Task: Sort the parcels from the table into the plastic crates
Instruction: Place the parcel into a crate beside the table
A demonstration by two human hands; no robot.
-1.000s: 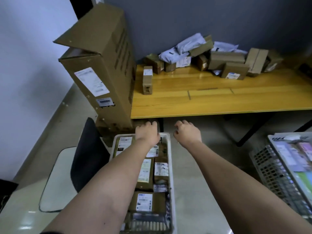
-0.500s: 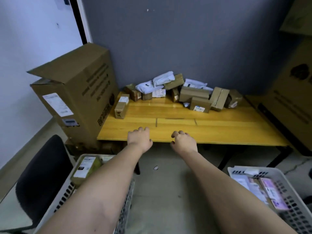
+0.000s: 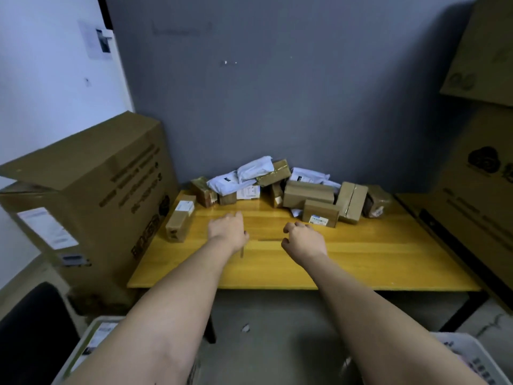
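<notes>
Both grips empty: my left hand (image 3: 228,231) hangs over the worktop (image 3: 361,262) with fingers loosely curled, my right hand (image 3: 304,240) the same beside it, neither touching a parcel. I judge this the reach for the next pick. The parcel heap (image 3: 277,184) sits at the worktop's far edge against the wall; one long carton (image 3: 180,218) lies nearer its left edge. The white crates (image 3: 469,348) wait below the worktop's near edge. Next: extend, choose one, close round it.

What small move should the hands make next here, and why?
Probably reach further forward: both the left hand and the right hand hover empty over the table, short of the parcel pile at its far edge.
</notes>
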